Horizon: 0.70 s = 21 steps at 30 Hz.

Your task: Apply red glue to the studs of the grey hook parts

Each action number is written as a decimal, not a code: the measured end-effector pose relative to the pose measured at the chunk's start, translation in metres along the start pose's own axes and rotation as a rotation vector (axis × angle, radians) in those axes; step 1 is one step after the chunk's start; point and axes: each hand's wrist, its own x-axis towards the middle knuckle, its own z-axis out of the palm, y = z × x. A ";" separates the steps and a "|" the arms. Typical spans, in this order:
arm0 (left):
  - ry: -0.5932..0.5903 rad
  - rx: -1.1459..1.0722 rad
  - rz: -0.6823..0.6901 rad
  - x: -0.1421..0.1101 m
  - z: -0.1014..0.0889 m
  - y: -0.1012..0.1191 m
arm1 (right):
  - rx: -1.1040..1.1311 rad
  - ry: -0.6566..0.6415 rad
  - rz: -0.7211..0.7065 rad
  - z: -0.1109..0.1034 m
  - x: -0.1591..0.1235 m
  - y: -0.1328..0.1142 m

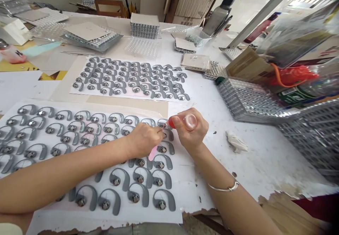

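My right hand (192, 130) is wrapped round a small translucent squeeze bottle (190, 122) with red inside, its round base facing me. The bottle's tip points left, over the right edge of a sheet of grey ear-hook earphone parts (113, 201). Close beside it, my left hand (147, 139) is closed on a thin tool with a flat pink handle (153, 153); its working end is hard to make out among the fingers. Both hands meet above the earphone parts in the upper right rows. Each part has a curved grey hook and a round metallic piece.
Behind lies a second sheet of similar earphone parts (132, 76). Clear plastic trays (144, 26) and cardboard stand at the back. To the right are a stacked tray (249, 99), a crumpled tissue (236, 141) and bagged items. Another bottle (12, 53) stands far left.
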 end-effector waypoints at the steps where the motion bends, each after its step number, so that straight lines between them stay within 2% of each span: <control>1: -0.012 -0.020 -0.023 0.000 -0.001 0.000 | -0.010 0.004 -0.008 0.000 0.000 0.000; 9: -0.044 -0.169 -0.139 0.002 -0.007 -0.007 | -0.039 0.007 -0.092 -0.001 0.002 0.001; 21: 0.001 -0.250 -0.164 0.000 -0.005 -0.009 | -0.034 0.004 -0.062 -0.001 0.000 0.002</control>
